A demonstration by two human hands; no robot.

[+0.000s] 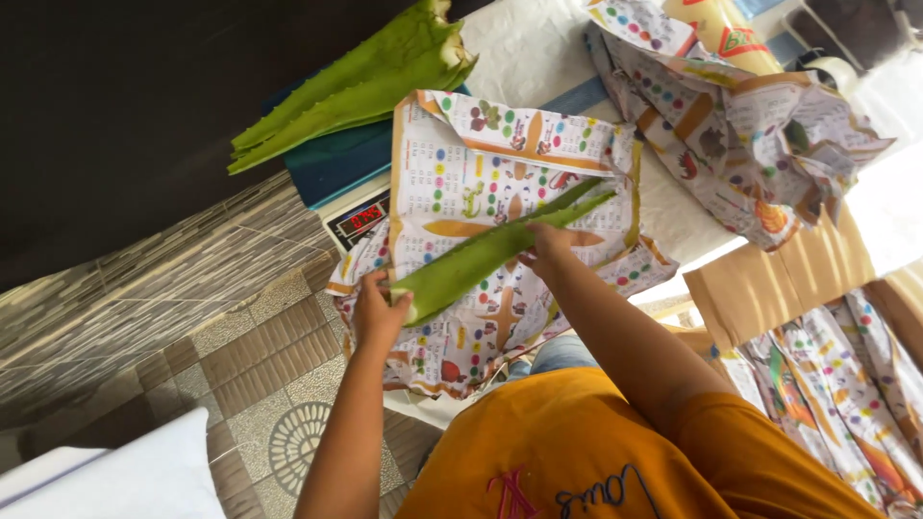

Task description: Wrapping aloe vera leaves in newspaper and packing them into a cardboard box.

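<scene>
Support = white table (pixel 538 48), mostly covered. Directly under the grip: colourful printed paper sheet (pixel 461 192) spread flat, near edge hanging off the table below the hands. Long green aloe leaf (pixel 481 258) lies across it, thick cut end in left hand (pixel 377 312), right hand (pixel 548 245) on its mid part. Just beyond the left-hand grip: digital scale (pixel 358 219) w/ red display, partly under the sheet. Farther past that: stack of aloe leaves (pixel 356 82) on a teal cloth (pixel 332 159). Right of the grip, well apart: crumpled heap of same printed paper (pixel 740 135), brown cardboard (pixel 769 279) by it. Tiled floor (pixel 240 365) below the left hand.
</scene>
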